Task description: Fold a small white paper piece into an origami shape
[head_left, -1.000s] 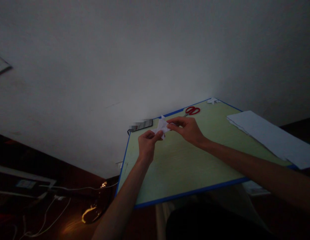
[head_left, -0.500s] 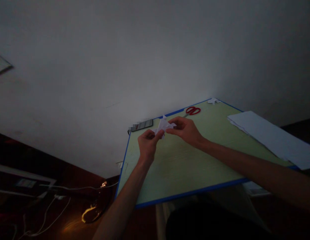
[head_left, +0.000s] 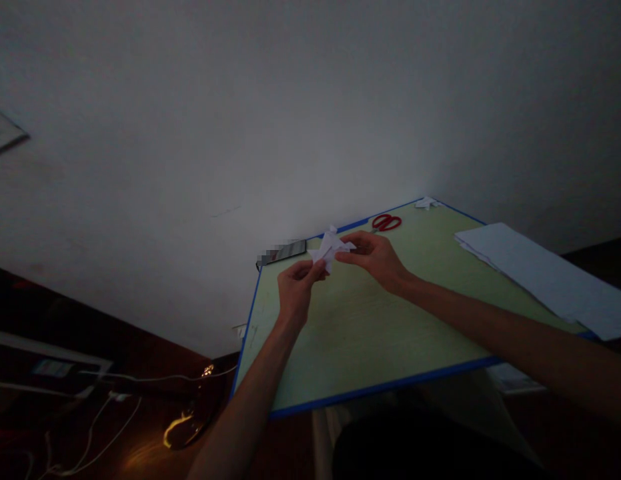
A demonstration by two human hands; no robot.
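A small white folded paper figure (head_left: pixel 328 245) with several pointed flaps is held up over the light green table (head_left: pixel 370 333). My left hand (head_left: pixel 295 288) pinches its lower left part between thumb and fingers. At its right side my right hand (head_left: pixel 373 257) grips a flap, thumb and forefinger pressed together. Fingers cover parts of the folds. Red-handled scissors (head_left: pixel 387 223) lie just beyond my right hand, their blades mostly hidden behind it. Behind my left hand a dark phone-like device (head_left: pixel 287 251) rests at the table's back left edge.
Another folded white paper piece (head_left: pixel 427 203) lies at the far corner. A stack of white paper sheets (head_left: pixel 545 277) overhangs the table's right edge. The wall (head_left: pixel 290 120) stands right behind the table. White cables (head_left: pixel 160 378) run low on the left.
The paper figure has tilted and risen slightly, showing more of its flaps. My right hand has shifted a little to the right, covering more of the scissor blades.
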